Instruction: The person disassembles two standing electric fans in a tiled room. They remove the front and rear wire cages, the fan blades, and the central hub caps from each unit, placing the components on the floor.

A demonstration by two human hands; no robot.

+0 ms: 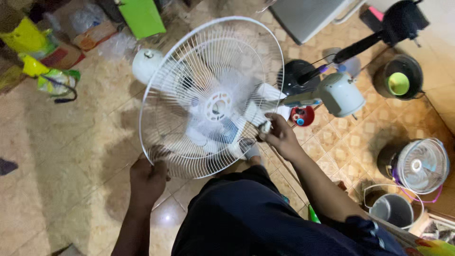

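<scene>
From the head camera, we see a white wire fan guard (211, 97) held up in the middle of the frame, above a tiled floor (71, 156). Our left hand (147, 180) is clamped on its lower rim at lower left. Our right hand (279, 137) grips the rim at right of centre, fingers pinched on a small white clip (266, 126). Behind the guard lie the fan blades (237, 128). A red cup (303, 116) and a grey motor housing (340, 94) sit at upper right, a small fan (422, 166) at right.
</scene>
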